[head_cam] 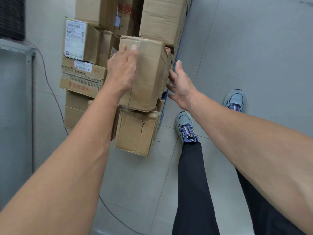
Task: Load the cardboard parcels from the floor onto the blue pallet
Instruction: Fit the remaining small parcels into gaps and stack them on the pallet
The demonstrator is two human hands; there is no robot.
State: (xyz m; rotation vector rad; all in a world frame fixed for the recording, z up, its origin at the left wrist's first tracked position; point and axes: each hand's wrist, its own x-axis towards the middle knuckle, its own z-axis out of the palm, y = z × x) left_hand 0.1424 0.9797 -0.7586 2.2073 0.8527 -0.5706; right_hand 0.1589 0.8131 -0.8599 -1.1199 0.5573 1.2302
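Brown cardboard parcel (149,77), creased, clear tape along its top, corners dented; between left grip (122,67), fingers straight upon it, and right grip (180,87), fingers spread apart.

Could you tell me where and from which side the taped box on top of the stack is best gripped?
Probably a two-handed grip on opposite side faces of the taped box, one palm from each side. It is too broad for one hand, and its taped top offers no handle. The left hand lies on its left side; the right hand is open beside it.
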